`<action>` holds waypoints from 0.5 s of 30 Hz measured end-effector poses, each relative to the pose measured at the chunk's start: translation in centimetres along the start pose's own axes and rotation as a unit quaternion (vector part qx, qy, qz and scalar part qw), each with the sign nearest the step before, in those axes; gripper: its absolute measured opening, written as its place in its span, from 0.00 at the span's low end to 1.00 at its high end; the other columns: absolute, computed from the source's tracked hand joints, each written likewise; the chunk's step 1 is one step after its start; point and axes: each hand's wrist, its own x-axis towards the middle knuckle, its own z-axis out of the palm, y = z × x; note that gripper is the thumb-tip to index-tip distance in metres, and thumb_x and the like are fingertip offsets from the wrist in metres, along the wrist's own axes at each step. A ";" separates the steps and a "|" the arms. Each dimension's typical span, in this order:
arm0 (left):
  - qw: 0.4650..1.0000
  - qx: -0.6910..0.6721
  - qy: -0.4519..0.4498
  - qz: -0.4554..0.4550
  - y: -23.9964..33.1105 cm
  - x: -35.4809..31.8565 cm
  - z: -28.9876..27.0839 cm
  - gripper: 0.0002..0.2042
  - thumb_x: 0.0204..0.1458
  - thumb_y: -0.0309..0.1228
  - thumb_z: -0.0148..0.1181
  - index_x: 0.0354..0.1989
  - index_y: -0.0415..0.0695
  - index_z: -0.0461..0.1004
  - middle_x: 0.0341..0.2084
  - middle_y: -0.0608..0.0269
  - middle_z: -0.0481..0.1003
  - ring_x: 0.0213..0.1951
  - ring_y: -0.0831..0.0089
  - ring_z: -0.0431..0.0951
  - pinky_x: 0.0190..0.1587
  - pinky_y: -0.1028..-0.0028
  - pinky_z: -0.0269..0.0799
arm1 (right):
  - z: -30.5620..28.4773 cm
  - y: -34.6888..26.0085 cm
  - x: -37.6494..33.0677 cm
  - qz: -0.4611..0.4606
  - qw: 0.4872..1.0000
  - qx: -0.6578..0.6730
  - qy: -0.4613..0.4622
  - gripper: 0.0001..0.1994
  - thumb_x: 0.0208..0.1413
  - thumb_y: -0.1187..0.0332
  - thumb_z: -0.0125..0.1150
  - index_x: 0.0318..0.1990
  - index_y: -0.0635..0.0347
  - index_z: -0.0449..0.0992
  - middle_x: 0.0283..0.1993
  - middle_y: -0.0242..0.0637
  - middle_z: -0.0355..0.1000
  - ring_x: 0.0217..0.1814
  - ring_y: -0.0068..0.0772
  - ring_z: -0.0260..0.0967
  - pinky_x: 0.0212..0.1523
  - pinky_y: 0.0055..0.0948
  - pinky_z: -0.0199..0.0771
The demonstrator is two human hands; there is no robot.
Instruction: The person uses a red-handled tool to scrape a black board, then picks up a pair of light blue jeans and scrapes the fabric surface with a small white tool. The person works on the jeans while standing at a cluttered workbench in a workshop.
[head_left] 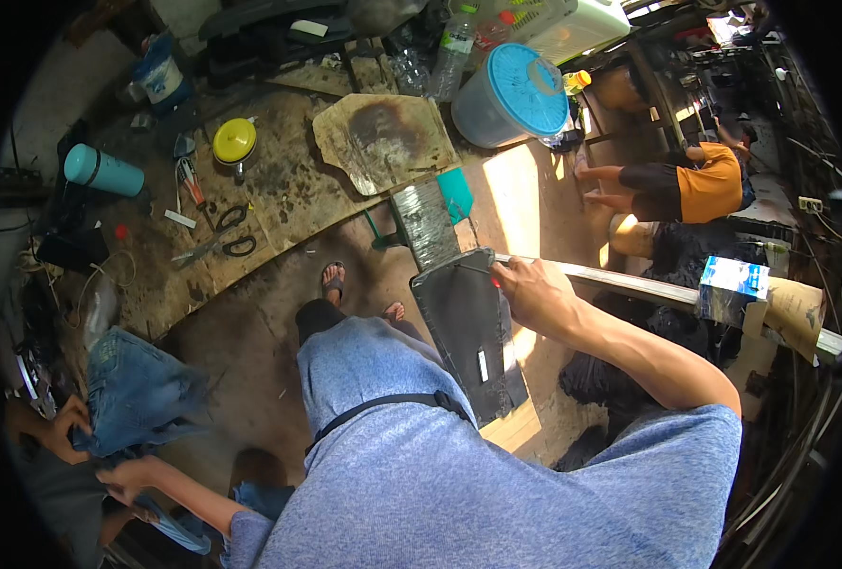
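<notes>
At the lower left, my left hand [127, 478] is closed on the lower edge of a piece of blue denim [141, 394], probably jeans. Another person's hand [68, 429] grips the same denim from the left side. My right hand [535, 292] is closed over the far end of a dark tapered board [461, 327]. A bit of red shows at its fingers, with a thin rod running left from it; the tool's kind is unclear. On the board lies a small white strip [483, 366]. A tape-wrapped block [424, 223] adjoins the board's far end.
A stained wooden workbench [279, 204] carries scissors [227, 237], a yellow-lidded container [235, 140], a teal tumbler [103, 171] and a blue-lidded bucket [527, 90]. A long pale bar [620, 282] bearing a blue-white carton [732, 277] extends right. Someone in orange [710, 182] is at far right.
</notes>
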 end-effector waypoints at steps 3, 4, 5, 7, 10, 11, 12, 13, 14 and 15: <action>0.960 0.029 0.101 0.259 6.3 -7.6 1.0 0.24 0.64 0.38 0.66 0.54 0.30 0.63 0.40 0.45 0.74 0.44 0.54 0.79 0.47 0.56 0.79 | 0.0 0.6 -0.1 0.010 1.000 0.017 0.009 0.14 0.59 0.72 0.62 0.53 0.60 0.76 0.45 0.50 0.78 0.41 0.54 0.82 0.39 0.47 0.82; 0.947 -0.054 -0.070 0.310 8.4 -12.0 0.8 0.20 0.67 0.38 0.63 0.51 0.31 0.65 0.42 0.45 0.75 0.43 0.59 0.80 0.46 0.66 0.82 | 0.0 0.9 -0.2 0.019 1.000 0.023 0.007 0.15 0.59 0.72 0.62 0.53 0.60 0.76 0.46 0.50 0.78 0.41 0.55 0.82 0.39 0.47 0.82; 0.917 -0.108 -0.238 0.302 10.5 -16.8 0.7 0.18 0.66 0.34 0.64 0.52 0.31 0.67 0.45 0.47 0.76 0.43 0.62 0.81 0.45 0.74 0.82 | -0.1 1.1 -0.3 0.016 1.000 0.020 0.012 0.15 0.59 0.71 0.62 0.54 0.60 0.76 0.46 0.49 0.78 0.42 0.55 0.82 0.39 0.47 0.82; 0.822 -0.116 -0.507 0.231 14.2 -28.4 0.4 0.15 0.57 0.33 0.74 0.47 0.39 0.78 0.47 0.59 0.80 0.46 0.64 0.81 0.55 0.65 0.78 | -0.2 1.5 -0.6 -0.027 0.997 -0.035 0.068 0.13 0.63 0.71 0.58 0.54 0.62 0.76 0.47 0.48 0.77 0.41 0.53 0.82 0.39 0.48 0.82; 0.543 -0.256 -0.764 0.236 18.2 -43.2 0.2 0.17 0.46 0.37 0.80 0.43 0.46 0.84 0.44 0.60 0.82 0.52 0.59 0.78 0.59 0.60 0.72 | -0.7 1.8 -0.5 -0.026 0.998 -0.042 0.049 0.13 0.64 0.66 0.57 0.51 0.64 0.77 0.44 0.52 0.77 0.41 0.53 0.80 0.40 0.50 0.80; 0.486 -0.290 -0.782 0.262 18.8 -47.0 0.1 0.18 0.45 0.38 0.81 0.43 0.47 0.84 0.45 0.62 0.82 0.54 0.59 0.77 0.58 0.60 0.71 | -0.9 1.7 -0.4 0.007 1.000 -0.021 -0.014 0.14 0.64 0.65 0.58 0.52 0.64 0.76 0.43 0.53 0.76 0.41 0.54 0.80 0.40 0.51 0.80; 0.446 -0.263 -0.803 0.297 18.9 -49.7 -0.3 0.19 0.43 0.38 0.81 0.44 0.48 0.84 0.44 0.62 0.82 0.53 0.60 0.77 0.57 0.60 0.70 | -1.0 1.7 -0.2 0.033 0.998 -0.007 -0.049 0.15 0.64 0.63 0.58 0.53 0.64 0.76 0.42 0.54 0.76 0.41 0.55 0.79 0.41 0.52 0.80; 0.411 -0.242 -0.828 0.294 18.8 -52.0 -0.5 0.18 0.43 0.37 0.81 0.43 0.49 0.85 0.43 0.65 0.82 0.53 0.62 0.76 0.55 0.60 0.68 | -1.1 1.5 -0.1 0.051 0.996 0.034 -0.066 0.16 0.65 0.62 0.58 0.53 0.63 0.75 0.42 0.54 0.76 0.41 0.56 0.79 0.40 0.53 0.79; 0.421 -0.274 -0.809 0.305 18.2 -53.3 -0.8 0.17 0.42 0.37 0.81 0.42 0.50 0.86 0.43 0.66 0.82 0.52 0.63 0.76 0.55 0.61 0.67 | -1.0 1.3 0.0 0.059 0.994 0.069 -0.055 0.16 0.66 0.61 0.58 0.54 0.63 0.75 0.41 0.55 0.76 0.40 0.57 0.79 0.40 0.54 0.79; 0.412 -0.278 -0.807 0.319 17.7 -54.6 -0.9 0.17 0.42 0.37 0.81 0.41 0.50 0.86 0.42 0.68 0.82 0.52 0.64 0.76 0.54 0.61 0.66 | -1.0 1.1 0.1 0.066 0.992 0.097 -0.050 0.17 0.67 0.60 0.58 0.55 0.62 0.74 0.41 0.56 0.76 0.39 0.59 0.79 0.39 0.55 0.79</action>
